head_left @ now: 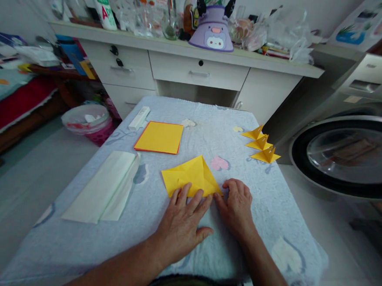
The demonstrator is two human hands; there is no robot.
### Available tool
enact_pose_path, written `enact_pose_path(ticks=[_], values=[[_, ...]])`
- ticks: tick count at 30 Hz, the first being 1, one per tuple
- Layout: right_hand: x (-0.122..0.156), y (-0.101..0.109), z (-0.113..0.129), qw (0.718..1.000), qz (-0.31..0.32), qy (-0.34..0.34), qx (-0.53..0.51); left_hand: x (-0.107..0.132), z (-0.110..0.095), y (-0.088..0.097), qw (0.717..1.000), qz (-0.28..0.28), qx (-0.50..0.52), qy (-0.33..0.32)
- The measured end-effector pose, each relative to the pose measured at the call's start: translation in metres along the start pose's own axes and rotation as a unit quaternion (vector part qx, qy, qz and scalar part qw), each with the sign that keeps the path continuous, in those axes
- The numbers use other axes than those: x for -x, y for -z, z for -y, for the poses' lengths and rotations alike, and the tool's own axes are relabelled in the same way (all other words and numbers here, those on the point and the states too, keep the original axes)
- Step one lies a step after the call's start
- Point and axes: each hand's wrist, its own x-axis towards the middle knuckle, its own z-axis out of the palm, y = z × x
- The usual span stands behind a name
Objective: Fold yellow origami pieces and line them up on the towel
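A partly folded yellow paper (191,174) lies on the pale blue cloth-covered table (157,245) in front of me. My left hand (182,223) lies flat with fingers spread, its fingertips pressing the paper's near edge. My right hand (235,205) is beside it, fingers curled, pinching or pressing the paper's right corner. A stack of square yellow sheets (159,137) rests farther back, left of centre. Three finished folded yellow shapes (261,145) stand in a row near the table's right edge.
A folded white cloth (105,191) lies at the left, a small white stick-shaped object (139,117) behind it. A cluttered white desk (196,69) stands beyond, a washing machine door (347,154) at right, a pink basin (86,120) on the floor at left.
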Motion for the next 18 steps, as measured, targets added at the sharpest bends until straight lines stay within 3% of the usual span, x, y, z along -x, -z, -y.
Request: enact_pose_path(ticks=[18], values=[[0.0003,-0.0006,-0.0021,0.999,-0.002,-0.006,0.034,-0.0010,-0.0012,0.0013,1.000,0.024,0.007,0.017]])
